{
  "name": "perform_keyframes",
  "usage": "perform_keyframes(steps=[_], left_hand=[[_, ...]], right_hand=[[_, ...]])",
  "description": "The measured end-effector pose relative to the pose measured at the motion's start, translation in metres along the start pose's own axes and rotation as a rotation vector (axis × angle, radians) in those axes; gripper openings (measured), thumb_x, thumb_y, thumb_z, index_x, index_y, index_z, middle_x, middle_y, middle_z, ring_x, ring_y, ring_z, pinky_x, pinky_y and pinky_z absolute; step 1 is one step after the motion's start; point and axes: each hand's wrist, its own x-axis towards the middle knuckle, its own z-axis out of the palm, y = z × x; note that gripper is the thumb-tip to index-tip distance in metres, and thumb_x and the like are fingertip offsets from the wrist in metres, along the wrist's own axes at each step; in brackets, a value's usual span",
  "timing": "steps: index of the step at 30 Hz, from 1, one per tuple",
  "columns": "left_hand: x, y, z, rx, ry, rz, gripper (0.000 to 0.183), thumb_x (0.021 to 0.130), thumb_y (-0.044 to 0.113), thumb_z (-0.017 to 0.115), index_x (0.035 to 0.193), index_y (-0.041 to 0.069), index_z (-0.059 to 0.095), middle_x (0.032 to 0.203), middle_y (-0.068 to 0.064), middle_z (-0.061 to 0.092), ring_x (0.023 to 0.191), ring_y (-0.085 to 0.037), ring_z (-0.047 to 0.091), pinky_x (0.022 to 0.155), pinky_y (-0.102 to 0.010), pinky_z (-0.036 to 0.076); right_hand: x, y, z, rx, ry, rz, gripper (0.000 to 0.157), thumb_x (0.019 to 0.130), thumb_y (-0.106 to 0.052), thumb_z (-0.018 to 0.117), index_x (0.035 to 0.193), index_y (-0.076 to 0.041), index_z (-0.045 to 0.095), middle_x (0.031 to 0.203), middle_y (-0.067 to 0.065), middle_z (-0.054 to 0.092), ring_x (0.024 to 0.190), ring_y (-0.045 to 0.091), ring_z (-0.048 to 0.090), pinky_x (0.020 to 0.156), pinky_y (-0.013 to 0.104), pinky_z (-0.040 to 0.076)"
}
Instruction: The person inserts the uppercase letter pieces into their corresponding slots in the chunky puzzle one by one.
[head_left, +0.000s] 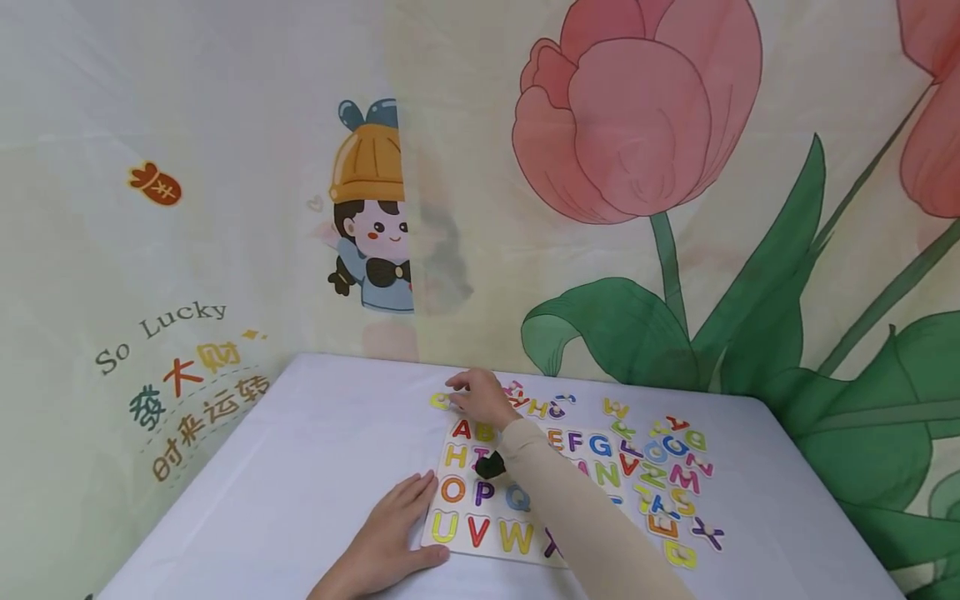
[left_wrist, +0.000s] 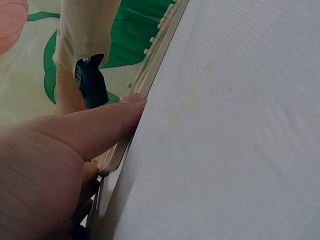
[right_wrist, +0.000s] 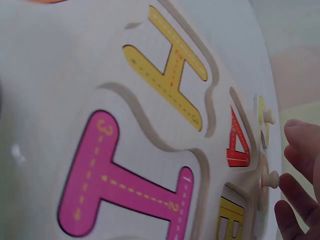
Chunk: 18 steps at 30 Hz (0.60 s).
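Observation:
A pale wooden alphabet puzzle board [head_left: 497, 547] with printed letters lies on the white table. My left hand [head_left: 386, 533] rests at its lower left corner, fingers straight along the left side and thumb against the front edge. Beyond the board's far left corner, my right hand [head_left: 483, 398] reaches down with bent fingers beside a yellow C-shaped letter piece [head_left: 439, 401]. In the right wrist view, those fingertips are close to the knobs of a yellow piece [right_wrist: 262, 107] and an orange-edged piece [right_wrist: 263, 192]; no grip on either is visible. My right forearm covers the board's middle.
Several knobbed letter pieces, among them a pink M [head_left: 684, 477] and a purple Y [head_left: 707, 532], lie scattered right of the board. More, including a yellow H [head_left: 537, 408], lie behind it. A flower-printed curtain [head_left: 465, 167] hangs behind the table.

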Motion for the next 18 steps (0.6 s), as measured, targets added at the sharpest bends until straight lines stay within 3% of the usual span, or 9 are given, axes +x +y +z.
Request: perform_keyframes(steps=[9, 14, 18], left_hand=[[0.001, -0.002, 0.001, 0.008, -0.002, -0.005, 0.103, 0.086, 0.066, 0.078, 0.163, 0.009, 0.042, 0.173, -0.004, 0.035, 0.159, -0.034, 0.028, 0.124, -0.065, 0.028], [0.000, -0.002, -0.001, 0.002, -0.001, -0.008, 0.102, 0.086, 0.064, 0.079, 0.163, 0.009, 0.043, 0.172, -0.003, 0.036, 0.159, -0.034, 0.029, 0.124, -0.066, 0.029], [-0.002, -0.002, -0.002, 0.002, 0.001, -0.008, 0.102, 0.086, 0.063, 0.079, 0.163, 0.009, 0.042, 0.172, -0.004, 0.036, 0.159, -0.034, 0.028, 0.124, -0.066, 0.028]], right_hand=[[0.004, 0.005, 0.012, -0.013, 0.067, 0.063, 0.024, 0.096, -0.022, 0.081, 0.119, -0.013, 0.082, 0.104, -0.001, 0.073, 0.090, 0.013, 0.064, 0.084, 0.033, 0.057], [0.007, 0.004, 0.019, 0.029, 0.086, 0.134, 0.025, 0.096, -0.028, 0.082, 0.117, -0.015, 0.082, 0.103, -0.002, 0.073, 0.090, 0.013, 0.063, 0.084, 0.032, 0.057], [0.007, 0.002, 0.026, 0.032, 0.121, 0.144, 0.024, 0.094, -0.030, 0.084, 0.113, -0.016, 0.083, 0.098, -0.004, 0.074, 0.089, 0.014, 0.063, 0.086, 0.035, 0.054]])
